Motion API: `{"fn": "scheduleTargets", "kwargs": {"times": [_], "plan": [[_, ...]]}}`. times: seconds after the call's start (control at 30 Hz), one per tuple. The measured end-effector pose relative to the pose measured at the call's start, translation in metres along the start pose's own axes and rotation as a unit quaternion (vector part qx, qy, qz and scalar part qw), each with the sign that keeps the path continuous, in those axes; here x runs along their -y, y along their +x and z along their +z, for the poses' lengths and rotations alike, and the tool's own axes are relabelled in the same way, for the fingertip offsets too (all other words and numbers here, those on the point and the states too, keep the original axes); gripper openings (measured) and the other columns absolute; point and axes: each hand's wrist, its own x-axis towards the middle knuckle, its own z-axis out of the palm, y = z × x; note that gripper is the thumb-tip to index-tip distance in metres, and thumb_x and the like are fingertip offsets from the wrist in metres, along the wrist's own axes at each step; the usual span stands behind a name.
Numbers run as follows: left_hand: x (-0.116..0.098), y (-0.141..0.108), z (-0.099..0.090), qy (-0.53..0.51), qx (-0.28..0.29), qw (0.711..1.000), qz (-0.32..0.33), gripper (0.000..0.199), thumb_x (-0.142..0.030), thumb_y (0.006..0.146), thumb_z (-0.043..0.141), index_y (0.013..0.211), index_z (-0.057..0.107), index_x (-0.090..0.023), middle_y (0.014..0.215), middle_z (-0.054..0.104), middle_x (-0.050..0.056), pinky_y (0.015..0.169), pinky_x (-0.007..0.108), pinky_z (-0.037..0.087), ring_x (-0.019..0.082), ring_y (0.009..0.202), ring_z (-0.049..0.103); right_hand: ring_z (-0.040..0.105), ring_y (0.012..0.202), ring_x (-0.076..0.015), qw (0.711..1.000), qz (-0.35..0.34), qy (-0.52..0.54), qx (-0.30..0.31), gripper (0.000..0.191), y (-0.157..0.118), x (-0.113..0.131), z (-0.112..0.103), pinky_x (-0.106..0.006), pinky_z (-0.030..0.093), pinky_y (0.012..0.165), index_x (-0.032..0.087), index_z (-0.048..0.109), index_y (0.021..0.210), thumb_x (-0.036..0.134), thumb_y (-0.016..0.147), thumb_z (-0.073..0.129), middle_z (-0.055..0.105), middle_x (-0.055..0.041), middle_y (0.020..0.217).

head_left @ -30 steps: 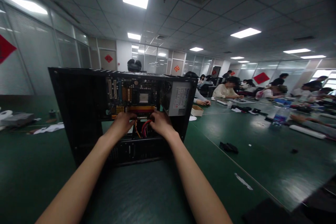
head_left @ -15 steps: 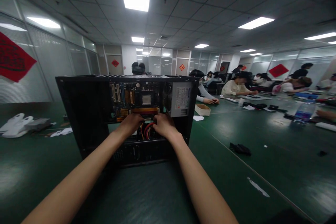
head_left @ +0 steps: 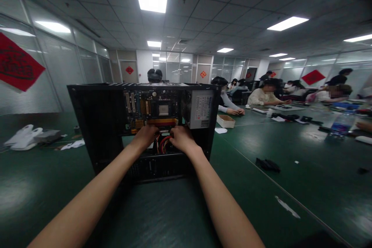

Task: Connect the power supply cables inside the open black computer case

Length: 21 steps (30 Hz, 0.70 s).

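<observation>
An open black computer case [head_left: 95,124] stands on the green table, its inside facing me. Inside it are a motherboard [head_left: 139,102] with a silver square chip, a power supply [head_left: 200,109] at the upper right and a bundle of red, yellow and black cables [head_left: 165,144]. My left hand [head_left: 147,135] is at the motherboard's lower edge, below the orange and red slots [head_left: 162,122]. To its right, my right hand [head_left: 181,136] is beside the cables at the same height. Both hands have bent, closed fingers; what lies between the fingertips is too small to make out.
White plastic bags [head_left: 24,137] and a grey box [head_left: 48,136] lie at the left. On the right are a small open box [head_left: 226,121], a black cloth-like item [head_left: 267,165], a paper strip [head_left: 287,206] and a water bottle [head_left: 343,124]. Several people sit farther back.
The view has shifted slightly, so the surroundings appear a little farther right. Both hands remain at nearly the same place in the case.
</observation>
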Motion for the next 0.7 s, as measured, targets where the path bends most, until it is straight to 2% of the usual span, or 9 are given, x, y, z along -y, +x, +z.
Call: {"fn": "scheduleTargets", "kwargs": {"times": [0.17, 0.4, 0.53, 0.7], "plan": [[-0.004, 0.001, -0.005, 0.011, 0.023, 1.000, 0.011, 0.023, -0.017, 0.088, 0.051, 0.094, 0.074, -0.017, 0.100, 0.072, 0.014, 0.079, 0.031, 0.049, 0.025, 0.095, 0.068, 0.061, 0.097, -0.0204, 0.999, -0.027, 0.014, 0.014, 0.015, -0.001, 0.001, 0.000, -0.025, 0.044, 0.081, 0.013, 0.069, 0.096, 0.021, 0.085, 0.062, 0.065, -0.0105, 0.102], [-0.006, 0.001, -0.006, 0.002, 0.026, 1.000, -0.009, 0.023, -0.017, 0.088, 0.052, 0.096, 0.073, -0.016, 0.099, 0.073, 0.013, 0.079, 0.030, 0.049, 0.025, 0.096, 0.068, 0.059, 0.101, -0.0195, 0.998, -0.051, 0.015, 0.019, 0.016, -0.004, 0.005, -0.001, -0.025, 0.043, 0.084, 0.015, 0.067, 0.099, 0.015, 0.087, 0.056, 0.060, -0.0095, 0.107], [-0.002, -0.001, -0.001, -0.020, 0.010, 1.000, -0.016, 0.022, -0.020, 0.087, 0.055, 0.098, 0.074, -0.017, 0.097, 0.074, 0.013, 0.077, 0.030, 0.049, 0.025, 0.093, 0.069, 0.059, 0.101, -0.0190, 0.997, -0.073, -0.001, 0.007, 0.020, -0.001, 0.005, 0.000, -0.025, 0.043, 0.084, 0.016, 0.063, 0.104, 0.011, 0.088, 0.050, 0.058, -0.0089, 0.110], [-0.001, -0.001, 0.001, -0.032, 0.009, 0.999, -0.018, 0.022, -0.019, 0.088, 0.055, 0.099, 0.074, -0.017, 0.100, 0.074, 0.012, 0.080, 0.029, 0.050, 0.024, 0.095, 0.069, 0.061, 0.098, -0.0196, 0.991, -0.112, -0.064, 0.046, 0.028, 0.014, 0.007, -0.001, -0.028, 0.046, 0.081, 0.015, 0.058, 0.110, 0.006, 0.092, 0.040, 0.055, -0.0110, 0.116]]}}
